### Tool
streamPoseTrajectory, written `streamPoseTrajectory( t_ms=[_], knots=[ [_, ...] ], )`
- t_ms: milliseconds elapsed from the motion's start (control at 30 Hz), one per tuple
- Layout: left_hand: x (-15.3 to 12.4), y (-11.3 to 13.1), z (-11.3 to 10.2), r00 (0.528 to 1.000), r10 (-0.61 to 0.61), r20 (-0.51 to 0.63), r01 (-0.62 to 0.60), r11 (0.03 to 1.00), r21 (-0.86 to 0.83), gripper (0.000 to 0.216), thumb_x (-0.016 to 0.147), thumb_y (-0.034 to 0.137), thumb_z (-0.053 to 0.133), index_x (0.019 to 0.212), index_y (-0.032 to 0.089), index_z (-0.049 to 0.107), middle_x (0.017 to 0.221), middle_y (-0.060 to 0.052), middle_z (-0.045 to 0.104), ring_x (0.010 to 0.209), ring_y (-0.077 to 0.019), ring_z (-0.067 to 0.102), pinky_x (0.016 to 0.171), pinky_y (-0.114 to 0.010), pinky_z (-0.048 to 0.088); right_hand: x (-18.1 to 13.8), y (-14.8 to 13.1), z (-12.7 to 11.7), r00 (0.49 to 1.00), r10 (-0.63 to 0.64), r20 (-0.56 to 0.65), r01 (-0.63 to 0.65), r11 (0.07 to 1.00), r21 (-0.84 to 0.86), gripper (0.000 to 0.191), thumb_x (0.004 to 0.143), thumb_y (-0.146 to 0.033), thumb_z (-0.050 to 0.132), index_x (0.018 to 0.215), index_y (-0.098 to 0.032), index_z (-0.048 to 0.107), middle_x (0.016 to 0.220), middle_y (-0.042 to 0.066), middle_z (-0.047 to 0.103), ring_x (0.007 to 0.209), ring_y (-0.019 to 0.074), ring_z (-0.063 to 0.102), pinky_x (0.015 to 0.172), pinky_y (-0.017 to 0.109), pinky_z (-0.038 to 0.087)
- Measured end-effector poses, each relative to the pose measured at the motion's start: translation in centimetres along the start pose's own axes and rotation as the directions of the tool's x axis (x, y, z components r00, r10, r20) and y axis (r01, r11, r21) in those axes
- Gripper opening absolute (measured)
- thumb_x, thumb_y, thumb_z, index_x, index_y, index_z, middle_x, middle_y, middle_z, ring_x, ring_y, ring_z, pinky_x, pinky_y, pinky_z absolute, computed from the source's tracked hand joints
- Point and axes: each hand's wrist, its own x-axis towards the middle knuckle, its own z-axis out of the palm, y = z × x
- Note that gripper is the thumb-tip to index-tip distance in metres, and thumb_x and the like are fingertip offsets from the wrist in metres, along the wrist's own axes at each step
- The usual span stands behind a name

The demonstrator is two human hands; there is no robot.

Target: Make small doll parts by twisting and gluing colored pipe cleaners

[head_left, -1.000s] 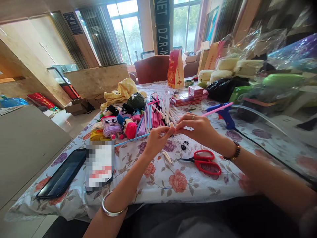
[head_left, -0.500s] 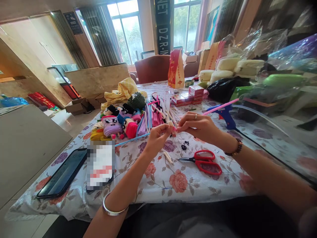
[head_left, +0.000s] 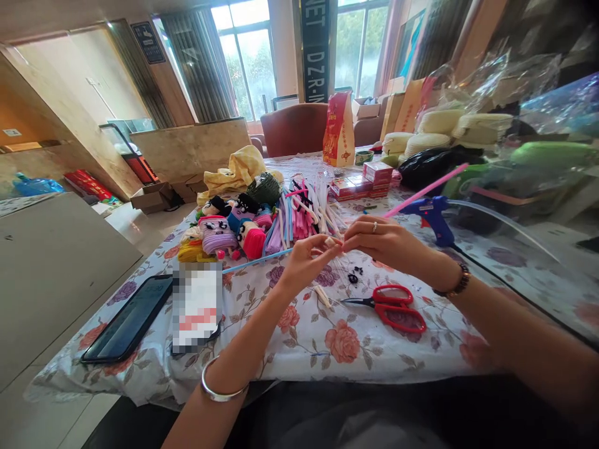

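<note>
Above the table's middle, my left hand (head_left: 305, 260) and my right hand (head_left: 390, 246) meet at their fingertips. Both pinch one end of a pink pipe cleaner (head_left: 428, 189), whose free length slants up to the right behind my right hand. A small whitish piece shows at my left fingertips; its kind is unclear. Fingers hide most of the worked end. Just beyond my left hand lies a light blue pipe cleaner (head_left: 257, 260). Below the hands are red-handled scissors (head_left: 397, 308), pale short offcuts (head_left: 322, 296) and small black bits (head_left: 354, 277).
Stuffed yarn-like figures (head_left: 218, 236) and a bundle of pipe cleaners (head_left: 299, 215) lie at the back left. A blue glue gun (head_left: 435, 218) with its cord stands right. Phone (head_left: 128, 318), red boxes (head_left: 353, 186), paper bag (head_left: 337, 131) and white rolls (head_left: 428, 143) surround the work.
My fingertips have drawn closer together over the pink pipe cleaner's end, and my left fingers have shifted around it. The whole view has moved slightly, with things sliding right.
</note>
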Motion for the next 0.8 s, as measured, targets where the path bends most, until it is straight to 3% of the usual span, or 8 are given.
streamPoseTrajectory(
  t_ms=[300,500,800],
  knots=[
    [-0.12,-0.31,-0.46,0.990,-0.069,0.124,0.067,0.997,0.024,0.022,0.072,0.030,0.069,0.084,0.012,0.067,0.070,-0.001,0.063,0.063,-0.0082,0.054,0.062,-0.021,0.042,-0.21,0.24,0.24,0.999,0.001,0.039,-0.003,0.998,0.065,0.012,0.089,-0.019,0.053,0.085,-0.020,0.065,0.083,0.003,0.066,0.079,0.0138,0.059,0.075,0.029,0.047],
    [-0.15,-0.22,-0.25,0.987,0.137,0.084,-0.156,0.947,0.282,0.007,0.073,0.021,0.069,0.075,0.015,0.070,0.070,-0.001,0.067,0.065,-0.0097,0.057,0.066,-0.022,0.043,-0.29,0.27,0.46,0.999,0.028,0.031,-0.031,0.992,0.123,0.012,0.088,-0.017,0.055,0.083,-0.021,0.065,0.083,0.002,0.066,0.078,0.0128,0.058,0.075,0.028,0.046],
    [-0.25,-0.25,-0.46,0.911,0.406,0.078,-0.390,0.781,0.487,0.007,0.076,0.023,0.067,0.074,0.020,0.073,0.076,-0.001,0.071,0.076,-0.0127,0.060,0.076,-0.025,0.045,-0.32,0.06,0.80,0.988,0.152,-0.028,-0.143,0.967,0.211,0.012,0.085,-0.018,0.058,0.078,-0.023,0.066,0.080,0.001,0.066,0.074,0.0123,0.060,0.071,0.026,0.048]
  ],
)
